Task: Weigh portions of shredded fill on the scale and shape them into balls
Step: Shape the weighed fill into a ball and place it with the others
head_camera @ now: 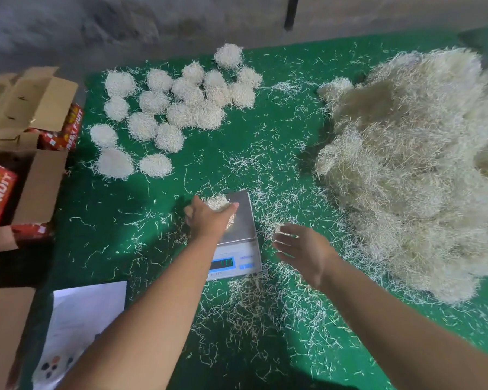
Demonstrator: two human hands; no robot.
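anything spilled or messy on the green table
Yes. Loose pale shredded strands are scattered over the green table, thickest around the small silver-topped digital scale and beside the big heap of shredded fill. The finished balls sit grouped at far left.

Even, fairly bright light falls from above on the green felt-like counter [279,153], whose colour looks strongly saturated. Shadows are soft: dark patches lie left of the big heap of pale shredded fill [412,164] on the right and under the two forearms near the bottom edge. The brushed metal plate of the small white scale [241,218] shows a dull sheen without harsh glare; its lit display is too blurred to read. The wide lens bends the counter's far edge into a curve. The grey floor beyond is smeared, and the right hand [304,250] is slightly motion-blurred.
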